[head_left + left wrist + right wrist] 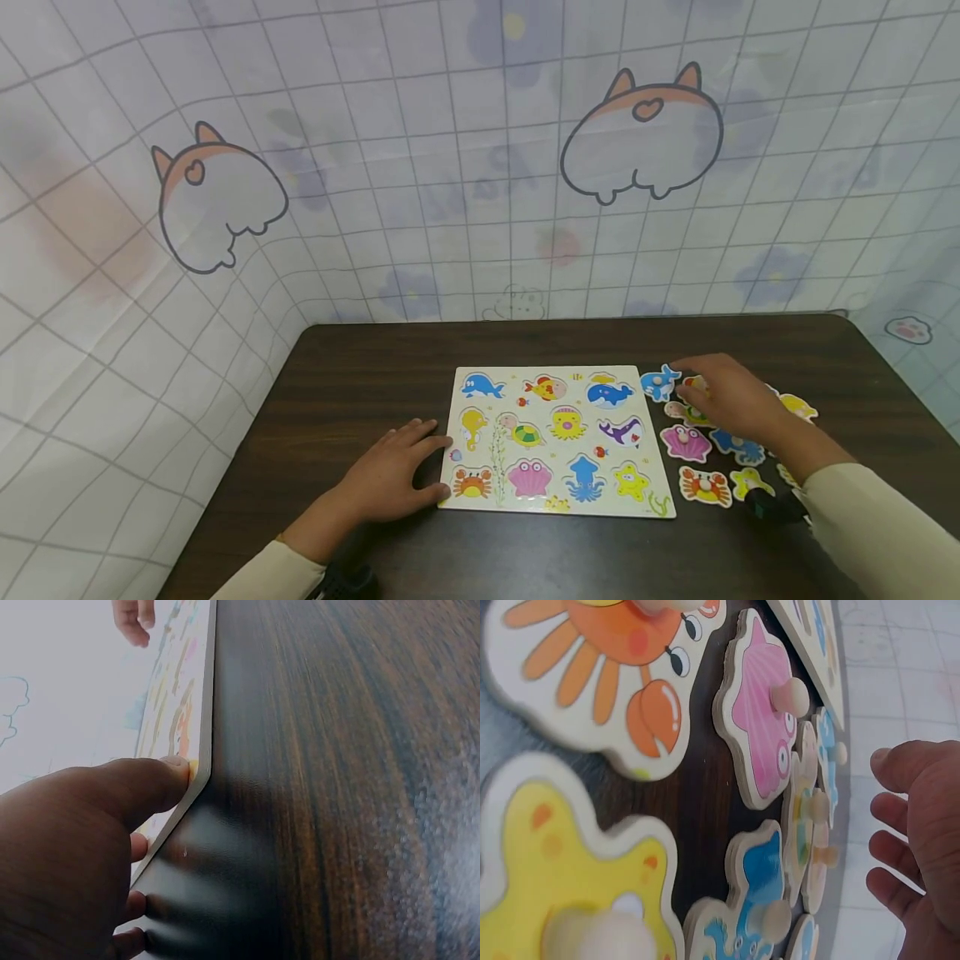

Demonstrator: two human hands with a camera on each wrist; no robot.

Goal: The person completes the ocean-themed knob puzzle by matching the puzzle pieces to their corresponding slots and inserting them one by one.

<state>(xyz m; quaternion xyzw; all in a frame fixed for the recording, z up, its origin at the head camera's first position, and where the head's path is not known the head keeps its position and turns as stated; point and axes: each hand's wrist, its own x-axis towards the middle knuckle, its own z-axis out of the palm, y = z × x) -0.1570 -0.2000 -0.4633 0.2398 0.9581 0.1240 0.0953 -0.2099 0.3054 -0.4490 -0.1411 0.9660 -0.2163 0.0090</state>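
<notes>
A white puzzle board (pixel 555 450) with sea animal pictures lies flat on the dark wooden table. My left hand (pixel 393 475) rests at its left edge, fingers spread, with the thumb (pixel 161 784) on the near corner. My right hand (pixel 731 396) hovers over loose knobbed puzzle pieces to the right of the board. Its fingers (pixel 896 855) are loosely bent, and nothing shows between them. Closest to those fingertips are a blue piece (pixel 660 383) and a turtle piece (pixel 678 412); another piece is partly hidden under the hand.
Nearer me lie a pink shell piece (pixel 686 443), a crab piece (pixel 705 487), a yellow starfish piece (pixel 750 481) and a blue squid piece (pixel 761 874). A yellow piece (pixel 798 406) lies beyond the right wrist. Patterned cloth (pixel 420 208) hangs behind the table (pixel 360 358).
</notes>
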